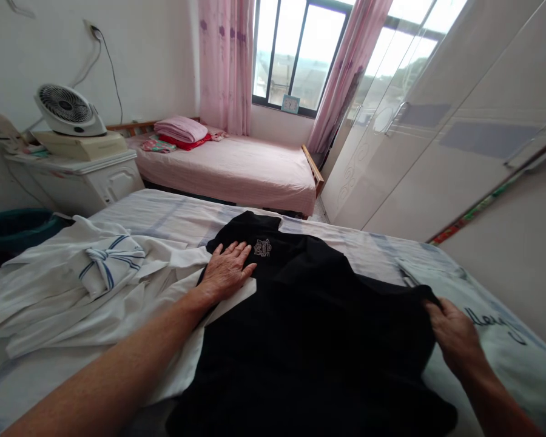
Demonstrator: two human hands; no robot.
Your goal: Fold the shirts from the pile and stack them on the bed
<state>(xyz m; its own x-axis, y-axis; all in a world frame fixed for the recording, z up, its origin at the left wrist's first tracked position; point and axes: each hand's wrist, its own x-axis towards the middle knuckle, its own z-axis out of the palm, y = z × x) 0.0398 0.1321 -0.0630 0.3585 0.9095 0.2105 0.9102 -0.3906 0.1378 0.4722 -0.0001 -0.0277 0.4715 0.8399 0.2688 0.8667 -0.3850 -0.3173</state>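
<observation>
A black shirt [318, 328] with a small light emblem lies spread over the near bed. Flat on its upper left part rests my left hand [227, 270], fingers stretched out beside the emblem. My right hand [455, 334] pinches the shirt's edge on the right side, lifting that corner slightly. To the left, a crumpled white garment [159, 273] with a blue-striped bow reaches under the black cloth. A pale green garment [505, 358] with dark lettering lies beneath and beyond my right hand.
The near bed [164, 209] has a white and blue sheet. Beyond it stands a pink bed [255, 170] with folded bedding. A white fan [68, 109] sits on a box on the cabinet [118, 176] at left. Wardrobe doors [404, 139] line the right.
</observation>
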